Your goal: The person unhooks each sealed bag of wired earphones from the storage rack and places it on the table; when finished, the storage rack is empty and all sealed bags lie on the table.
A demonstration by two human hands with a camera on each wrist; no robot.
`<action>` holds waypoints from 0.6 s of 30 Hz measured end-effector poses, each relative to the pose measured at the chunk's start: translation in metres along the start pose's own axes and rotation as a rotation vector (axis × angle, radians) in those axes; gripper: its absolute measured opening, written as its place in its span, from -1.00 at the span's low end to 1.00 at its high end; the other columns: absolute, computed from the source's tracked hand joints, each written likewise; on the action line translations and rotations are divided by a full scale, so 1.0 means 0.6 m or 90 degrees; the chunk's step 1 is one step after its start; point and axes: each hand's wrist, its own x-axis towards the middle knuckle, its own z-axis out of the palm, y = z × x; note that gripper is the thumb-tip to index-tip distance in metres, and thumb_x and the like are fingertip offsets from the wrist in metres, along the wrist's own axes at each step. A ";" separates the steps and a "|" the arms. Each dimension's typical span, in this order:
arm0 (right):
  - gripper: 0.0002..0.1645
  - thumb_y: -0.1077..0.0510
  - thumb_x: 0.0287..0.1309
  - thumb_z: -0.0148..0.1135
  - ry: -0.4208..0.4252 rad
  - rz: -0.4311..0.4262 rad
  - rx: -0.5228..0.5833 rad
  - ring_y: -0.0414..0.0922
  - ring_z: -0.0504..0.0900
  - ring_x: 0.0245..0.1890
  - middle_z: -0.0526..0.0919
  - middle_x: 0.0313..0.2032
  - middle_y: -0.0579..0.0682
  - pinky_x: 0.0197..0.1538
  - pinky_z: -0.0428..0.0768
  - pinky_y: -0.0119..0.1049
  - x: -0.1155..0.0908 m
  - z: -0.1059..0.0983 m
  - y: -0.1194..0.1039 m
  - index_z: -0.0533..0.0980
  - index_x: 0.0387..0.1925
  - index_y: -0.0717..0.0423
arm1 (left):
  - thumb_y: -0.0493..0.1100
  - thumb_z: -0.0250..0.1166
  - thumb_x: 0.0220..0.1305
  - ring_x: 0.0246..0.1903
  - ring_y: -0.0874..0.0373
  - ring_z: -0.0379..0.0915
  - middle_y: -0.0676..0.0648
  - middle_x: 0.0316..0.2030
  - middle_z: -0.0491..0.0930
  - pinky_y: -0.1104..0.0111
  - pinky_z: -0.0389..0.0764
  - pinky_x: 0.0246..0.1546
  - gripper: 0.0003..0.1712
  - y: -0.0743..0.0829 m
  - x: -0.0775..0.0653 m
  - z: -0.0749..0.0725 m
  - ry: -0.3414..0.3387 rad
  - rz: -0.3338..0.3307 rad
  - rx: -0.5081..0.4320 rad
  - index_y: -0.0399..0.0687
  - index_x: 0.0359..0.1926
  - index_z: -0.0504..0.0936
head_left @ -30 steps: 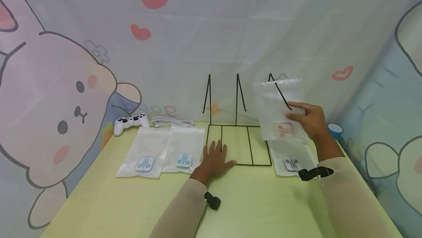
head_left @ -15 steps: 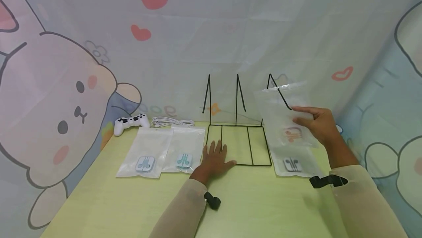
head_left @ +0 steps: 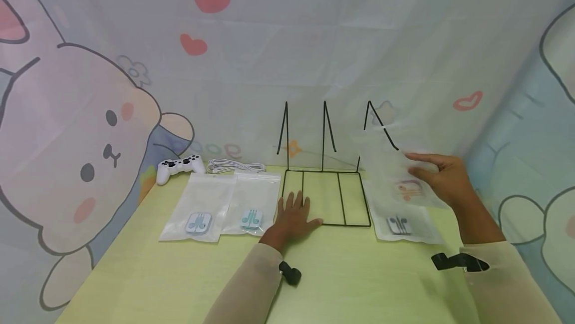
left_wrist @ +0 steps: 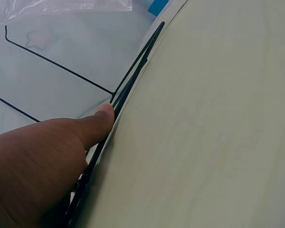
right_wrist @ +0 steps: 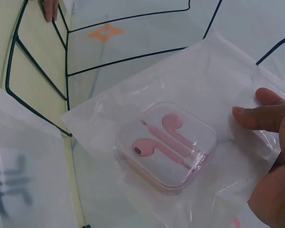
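Note:
My right hand (head_left: pixel 442 179) pinches a clear plastic bag (head_left: pixel 382 159) by its right side, thumb in front. Inside the bag is a square case of pink earphones (right_wrist: pixel 166 142), seen closely in the right wrist view. The bag tilts at the right hook of a black wire display rack (head_left: pixel 323 137); the hook's sloping prong (head_left: pixel 390 138) crosses its top edge and shows in front. My left hand (head_left: pixel 292 219) lies with fingers spread on the rack's base, the thumb at its front wire (left_wrist: pixel 107 133) in the left wrist view.
A bag with dark earphones (head_left: pixel 399 224) lies at the rack's right, partly covered by the held bag. At left lie two bags with blue-toned earphones (head_left: pixel 197 223) (head_left: pixel 251 218). Behind them are a white game controller (head_left: pixel 179 166) and a coiled white cable (head_left: pixel 235 165).
My right hand has moved right and down with the pink earphone bag, whose top edge slides lower along the prong toward its tip. My left hand and the rack stay put.

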 end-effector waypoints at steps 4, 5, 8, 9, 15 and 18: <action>-0.59 0.24 0.25 0.61 0.012 -0.032 0.005 -0.68 0.60 0.01 0.70 -0.09 -0.74 0.00 0.52 -0.75 -0.008 -0.001 -0.001 0.79 0.14 0.11 | 0.50 -0.04 0.60 0.78 -0.31 -0.30 -0.27 0.78 -0.12 -0.29 -0.23 0.72 0.05 0.001 -0.001 -0.001 -0.003 -0.004 -0.004 -0.09 0.76 0.11; -0.59 0.24 0.24 0.61 0.012 -0.037 0.003 -0.70 0.59 0.03 0.70 -0.09 -0.74 0.02 0.50 -0.76 -0.011 -0.002 -0.002 0.80 0.13 0.11 | 0.50 -0.04 0.60 0.78 -0.30 -0.31 -0.26 0.78 -0.13 -0.29 -0.24 0.73 0.05 0.002 -0.001 -0.001 -0.004 -0.006 -0.006 -0.09 0.76 0.10; -0.60 0.27 0.24 0.60 0.007 -0.045 0.012 -0.74 0.56 0.08 0.72 -0.06 -0.70 0.11 0.45 -0.78 -0.018 -0.004 -0.001 0.80 0.12 0.11 | 0.49 -0.04 0.61 0.78 -0.30 -0.32 -0.26 0.79 -0.15 -0.29 -0.26 0.73 0.04 0.002 -0.001 -0.001 -0.004 -0.009 -0.011 -0.10 0.76 0.10; -0.60 0.27 0.24 0.60 0.005 -0.046 0.014 -0.75 0.55 0.10 0.74 -0.05 -0.69 0.13 0.44 -0.79 -0.020 -0.005 0.000 0.80 0.12 0.12 | 0.47 -0.03 0.61 0.79 -0.29 -0.34 -0.26 0.79 -0.16 -0.29 -0.28 0.73 0.03 0.003 -0.001 -0.001 -0.006 -0.011 -0.018 -0.10 0.76 0.10; -0.61 0.20 0.29 0.58 -0.001 -0.035 0.000 -0.76 0.54 0.12 0.74 -0.04 -0.71 0.16 0.43 -0.77 -0.039 -0.011 0.003 0.80 0.14 0.10 | 0.44 0.00 0.62 0.78 -0.31 -0.32 -0.28 0.78 -0.14 -0.31 -0.27 0.72 0.02 0.004 -0.002 -0.001 -0.003 -0.008 -0.018 -0.14 0.75 0.11; -0.63 0.26 0.28 0.58 0.007 -0.052 0.004 -0.77 0.54 0.11 0.73 -0.06 -0.74 0.15 0.42 -0.79 -0.048 -0.012 0.003 0.81 0.11 0.12 | 0.46 -0.01 0.62 0.78 -0.30 -0.31 -0.27 0.78 -0.14 -0.31 -0.26 0.72 0.03 0.004 -0.001 -0.001 -0.002 -0.009 -0.014 -0.12 0.75 0.11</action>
